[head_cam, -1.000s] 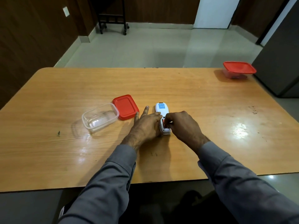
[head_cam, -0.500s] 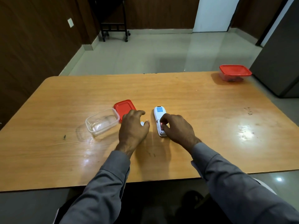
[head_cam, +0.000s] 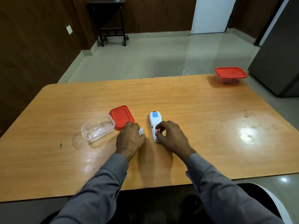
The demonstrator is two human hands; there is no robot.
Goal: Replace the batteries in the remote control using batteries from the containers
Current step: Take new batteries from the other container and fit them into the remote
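1. Wooden table [head_cam: 194, 101], glossy orange-brown top w/ rounded far-left corner; glare patch near right edge, dark scuffs near right side.
2. Small dark speck [head_cam: 60, 145] on table near left edge.
3. Dark wheeled stand [head_cam: 111, 21] at far wall.
4. White door [head_cam: 212, 13], far wall.
5. Grey cabinet [head_cam: 278, 59] off table's far-right corner.
6. Wall socket plate [head_cam: 69, 29], left wall.

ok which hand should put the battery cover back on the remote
Probably the left hand: it already holds the small white cover beside the remote, while the right hand steadies the open compartment.
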